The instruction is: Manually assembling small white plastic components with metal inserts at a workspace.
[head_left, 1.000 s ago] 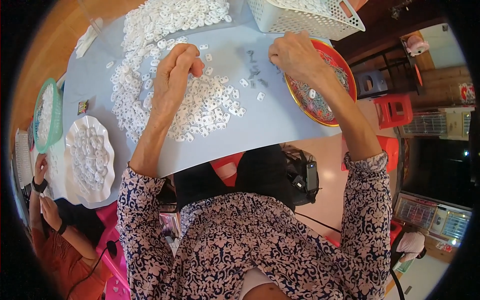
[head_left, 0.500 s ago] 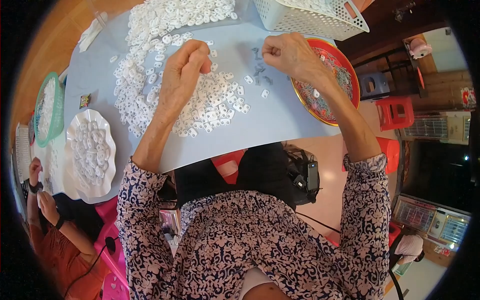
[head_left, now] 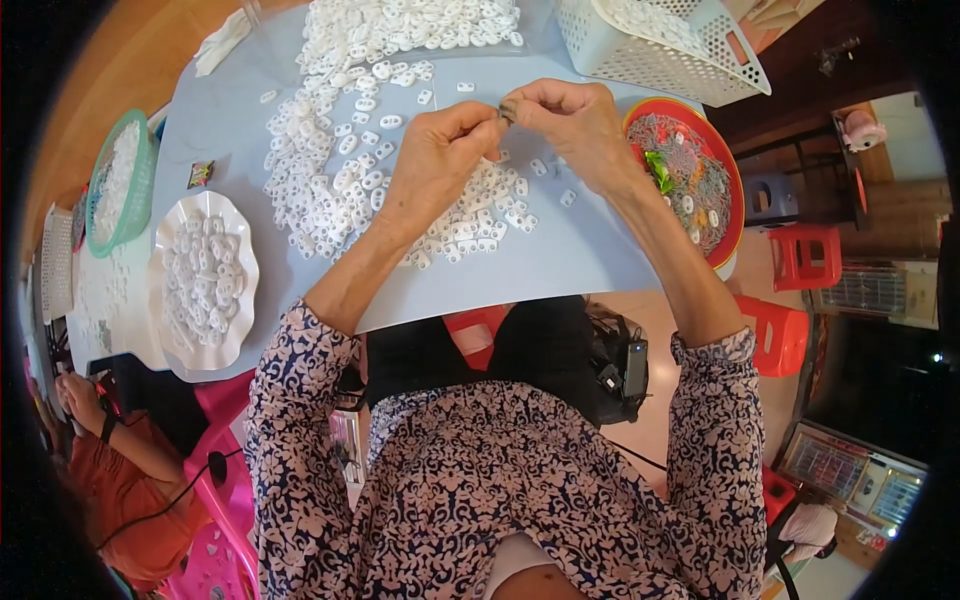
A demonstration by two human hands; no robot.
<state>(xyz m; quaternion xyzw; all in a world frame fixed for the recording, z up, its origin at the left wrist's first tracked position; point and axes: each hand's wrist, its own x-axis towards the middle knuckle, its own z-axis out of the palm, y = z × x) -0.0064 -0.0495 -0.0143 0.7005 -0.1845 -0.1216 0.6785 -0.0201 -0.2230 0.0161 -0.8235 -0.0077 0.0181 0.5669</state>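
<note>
Over the table, my left hand (head_left: 445,160) and my right hand (head_left: 575,125) meet at the fingertips. A small dark grey piece (head_left: 508,110) shows in the pinch of my right hand. The fingers of my left hand are pressed together against it; whatever they hold is hidden. Beneath and left of my hands lie many small white oval plastic pieces (head_left: 320,165) with two holes each. A few loose white pieces (head_left: 568,198) lie beside my right wrist. Right of that wrist stands a red bowl (head_left: 738,205) full of small grey pieces, with a green scrap on top.
A clear tray (head_left: 515,50) heaped with white pieces and a perforated white basket (head_left: 735,75) stand at the back. On the left are a wavy-rimmed white dish (head_left: 250,270), a green basket (head_left: 143,190) and another person's hand (head_left: 80,400). Red stools (head_left: 805,255) stand right.
My hands have come together from apart, fingertips now meeting at a small grey piece. The whole view has shifted a little. The other person's hands have moved lower.
</note>
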